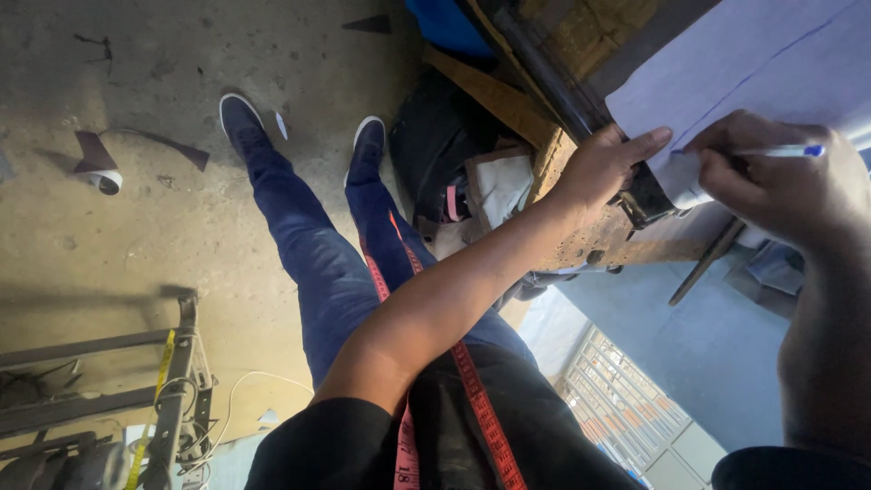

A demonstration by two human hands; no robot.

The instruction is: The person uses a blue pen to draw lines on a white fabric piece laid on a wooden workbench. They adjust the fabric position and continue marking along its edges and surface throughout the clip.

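The pale cloth (753, 63) lies flat on the counter (581, 245), thin, limp and likely to shift, so holding it near the edge looks best. The left hand (603, 168) presses that edge, fingers spread. The right hand (776, 177) has its fingers closed around a blue pen (785, 151).

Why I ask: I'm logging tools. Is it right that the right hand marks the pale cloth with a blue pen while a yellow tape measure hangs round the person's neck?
Not quite: the head view shows the tape measure is red. The right hand does hold a blue pen on the pale cloth.
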